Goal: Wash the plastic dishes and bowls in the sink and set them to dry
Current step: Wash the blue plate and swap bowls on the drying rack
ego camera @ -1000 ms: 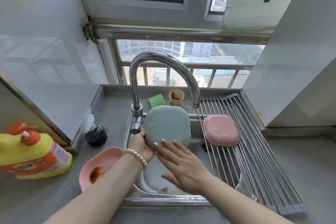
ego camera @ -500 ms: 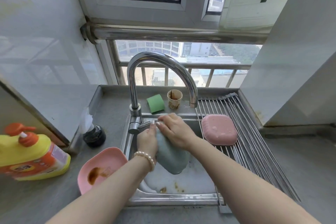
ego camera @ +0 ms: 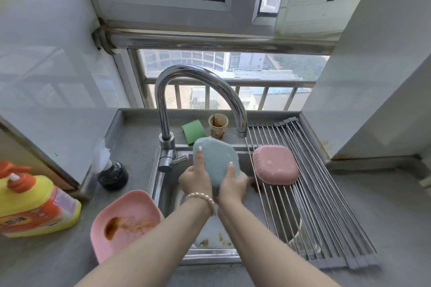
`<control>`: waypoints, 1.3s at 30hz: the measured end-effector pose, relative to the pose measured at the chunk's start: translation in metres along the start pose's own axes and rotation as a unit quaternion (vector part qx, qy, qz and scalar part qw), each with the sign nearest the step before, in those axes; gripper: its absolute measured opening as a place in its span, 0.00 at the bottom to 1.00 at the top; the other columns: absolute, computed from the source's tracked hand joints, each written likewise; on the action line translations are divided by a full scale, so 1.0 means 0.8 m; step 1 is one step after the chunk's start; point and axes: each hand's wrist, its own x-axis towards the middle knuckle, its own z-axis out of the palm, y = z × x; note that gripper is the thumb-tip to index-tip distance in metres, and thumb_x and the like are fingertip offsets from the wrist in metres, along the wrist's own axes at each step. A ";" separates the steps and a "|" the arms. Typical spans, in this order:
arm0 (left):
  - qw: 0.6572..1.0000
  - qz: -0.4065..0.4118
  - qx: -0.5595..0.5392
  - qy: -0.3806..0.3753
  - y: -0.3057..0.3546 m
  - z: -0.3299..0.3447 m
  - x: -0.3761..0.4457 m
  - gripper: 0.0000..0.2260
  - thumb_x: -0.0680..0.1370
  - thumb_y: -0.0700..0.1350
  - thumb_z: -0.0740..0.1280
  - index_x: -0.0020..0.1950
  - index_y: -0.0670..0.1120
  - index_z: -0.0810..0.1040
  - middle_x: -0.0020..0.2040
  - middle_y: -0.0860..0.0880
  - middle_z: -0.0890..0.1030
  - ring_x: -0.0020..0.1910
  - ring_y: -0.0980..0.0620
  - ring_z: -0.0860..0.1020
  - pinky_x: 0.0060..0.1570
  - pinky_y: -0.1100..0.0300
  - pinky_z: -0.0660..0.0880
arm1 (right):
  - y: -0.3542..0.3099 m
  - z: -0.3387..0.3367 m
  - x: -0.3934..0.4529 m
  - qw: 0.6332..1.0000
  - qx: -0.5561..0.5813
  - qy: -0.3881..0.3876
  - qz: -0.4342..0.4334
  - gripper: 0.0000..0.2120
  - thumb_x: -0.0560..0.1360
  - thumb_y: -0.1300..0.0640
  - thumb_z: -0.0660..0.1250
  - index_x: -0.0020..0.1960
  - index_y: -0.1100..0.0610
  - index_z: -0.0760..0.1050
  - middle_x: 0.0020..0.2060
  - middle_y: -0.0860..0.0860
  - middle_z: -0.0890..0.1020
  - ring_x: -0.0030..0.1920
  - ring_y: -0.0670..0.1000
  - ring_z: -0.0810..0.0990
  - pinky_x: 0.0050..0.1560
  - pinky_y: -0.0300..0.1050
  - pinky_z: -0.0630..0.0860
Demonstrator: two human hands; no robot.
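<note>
A person stands at a steel sink (ego camera: 163, 196) under a window, seen from above through a head-worn camera, with both bare forearms reaching forward. The two hands hold a pale blue plastic dish (ego camera: 215, 162) upright between them over the basin, its underside facing the viewer. The left hand (ego camera: 194, 178), with a pearl bracelet (ego camera: 202, 198) on its wrist, grips the dish's left edge, one finger stretched up along the back. The right hand (ego camera: 233, 184) grips the lower right edge, thumb pressed on the back and the other fingers curled out of sight behind it. Just above and beyond the hands arches a chrome tap (ego camera: 198, 91), its spout ending up and to the right of the right hand; whether water is running cannot be told. Directly right of the right hand, a pink bowl (ego camera: 275, 164) lies upside down on a roll-up metal drying rack (ego camera: 326, 212) that spans the right side of the sink. Below and to the left of the left hand, a pink dish (ego camera: 126, 219) smeared with brown sauce sits on the grey counter (ego camera: 58, 261), overlapping the sink's edge. Farther left of it stands a yellow and orange detergent bottle (ego camera: 30, 205), with a small dark jar (ego camera: 113, 176) beyond it. Behind the hands, on the ledge past the tap, are a green sponge (ego camera: 193, 131) and a stained paper cup (ego camera: 217, 126), close together. Below the wrists, brown food specks lie on the basin floor.
</note>
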 end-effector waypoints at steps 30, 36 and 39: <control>0.995 -0.041 0.084 0.032 0.007 -0.040 0.034 0.17 0.82 0.49 0.55 0.42 0.38 0.73 0.50 0.39 0.79 0.47 0.42 0.77 0.49 0.53 0.75 | 0.002 -0.085 0.002 0.704 -0.433 -0.211 -0.522 0.30 0.80 0.39 0.43 0.75 0.53 0.63 0.74 0.49 0.61 0.74 0.53 0.61 0.73 0.43 0.50; 0.996 -0.022 0.080 -0.030 0.001 -0.020 0.007 0.16 0.82 0.51 0.57 0.45 0.40 0.76 0.45 0.43 0.80 0.42 0.44 0.78 0.45 0.54 0.77 | -0.045 -0.036 -0.003 0.730 -0.533 -0.145 -0.403 0.30 0.80 0.40 0.44 0.78 0.52 0.50 0.77 0.54 0.55 0.77 0.54 0.50 0.75 0.56 0.46; 0.997 -0.041 0.046 -0.042 -0.005 -0.020 0.021 0.18 0.79 0.53 0.60 0.47 0.38 0.78 0.50 0.41 0.82 0.51 0.41 0.80 0.57 0.47 0.75 | -0.039 -0.029 -0.024 0.627 -0.556 -0.182 -0.514 0.30 0.78 0.42 0.38 0.77 0.51 0.54 0.77 0.52 0.56 0.77 0.53 0.48 0.75 0.57 0.41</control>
